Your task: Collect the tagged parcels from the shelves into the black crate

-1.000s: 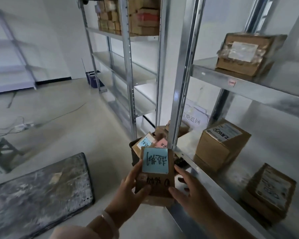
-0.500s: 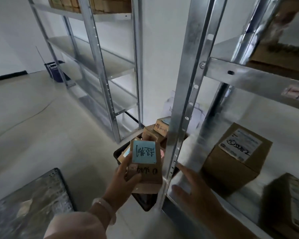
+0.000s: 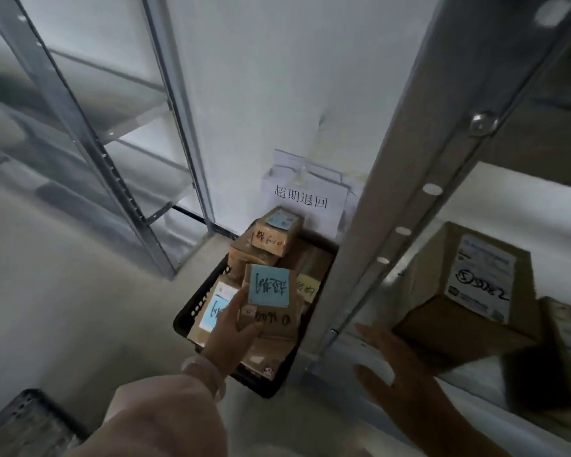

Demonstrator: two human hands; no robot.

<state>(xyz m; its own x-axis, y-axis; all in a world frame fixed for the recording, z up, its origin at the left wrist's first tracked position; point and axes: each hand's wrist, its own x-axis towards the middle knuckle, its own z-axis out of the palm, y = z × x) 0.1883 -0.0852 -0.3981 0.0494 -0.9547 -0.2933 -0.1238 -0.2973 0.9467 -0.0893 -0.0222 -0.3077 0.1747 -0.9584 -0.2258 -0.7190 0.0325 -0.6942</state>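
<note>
Head view: tagged parcel point(image 3: 267, 298) gripped by left hand point(image 3: 231, 338) over black crate point(image 3: 192, 311).
Right hand point(image 3: 393, 367): spread wide, empty.
Risk: parcel could be tipped off the heaped crate if dropped.

Head view — looks steeply down, close over crate point(image 3: 192, 311).

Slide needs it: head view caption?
Left hand holds blue-tagged parcel over the black crate; right hand open by the shelf.

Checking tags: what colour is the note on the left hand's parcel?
Light blue note on the parcel, head view.
</note>
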